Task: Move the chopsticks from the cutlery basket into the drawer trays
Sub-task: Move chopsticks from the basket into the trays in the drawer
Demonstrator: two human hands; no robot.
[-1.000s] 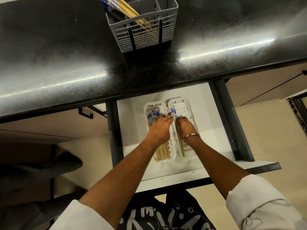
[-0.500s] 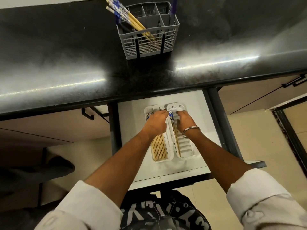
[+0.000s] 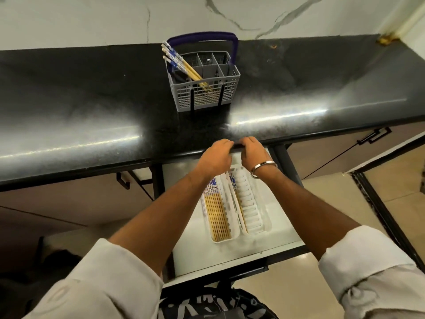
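Below both hands (image 3: 234,155), chopsticks (image 3: 216,217) lie in trays (image 3: 255,212).

Both my arms reach forward toward 12 o'clock, forearms bare, pale sleeves pushed up near elbows. My left hand (image 3: 215,157) knuckles up, fingers curled down over front edge of worktop (image 3: 92,107). My right hand (image 3: 253,155) just beside it at 3 o'clock, same pose, fingers bent over same edge. Fingertips of both hidden. Hands near each other, not touching. Metal bangle (image 3: 263,169) on right wrist. Forearms converge from 7 and 5 o'clock.
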